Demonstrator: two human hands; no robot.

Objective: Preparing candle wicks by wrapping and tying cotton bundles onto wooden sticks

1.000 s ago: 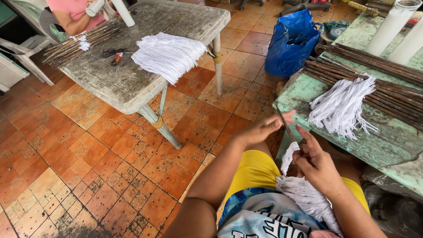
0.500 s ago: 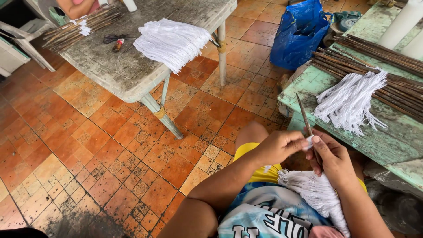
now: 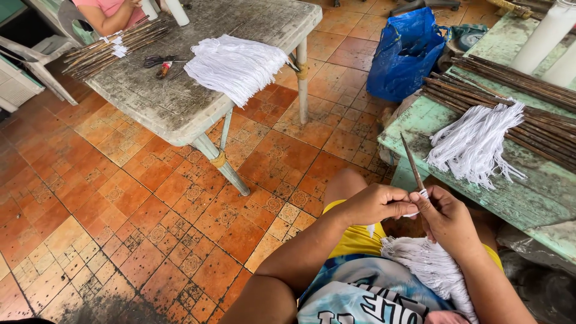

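Brown and thin, a pointed wooden stick (image 3: pixel 413 165) rises tilted from between the person's two hands, seen from the head camera; its lower part is hidden behind the fingers. The left hand (image 3: pixel 375 204) is curled nearly closed, fingertips pinching a bit of white string (image 3: pixel 421 195) against the stick. The right hand (image 3: pixel 447 219) is also closed around the stick, thumb pressing at the same spot (exactly how the string wraps cannot be made out). Below the right hand a loose bundle of white cotton strings (image 3: pixel 429 264) lies on the lap, its far end cut off by the frame's bottom edge.

To the right, a worn green wooden table (image 3: pixel 528 195) carries another white string bundle (image 3: pixel 477 144) lying over a row of dark sticks (image 3: pixel 516 102). A blue plastic bag (image 3: pixel 405 54) sits on the orange tiled floor (image 3: pixel 138 210). Across the floor, a grey plastic table (image 3: pixel 174 105) holds more white strings (image 3: pixel 237 66), scissors (image 3: pixel 157 60) and sticks (image 3: pixel 111 51); another person's arm (image 3: pixel 108 21) is partly cut off at the top.
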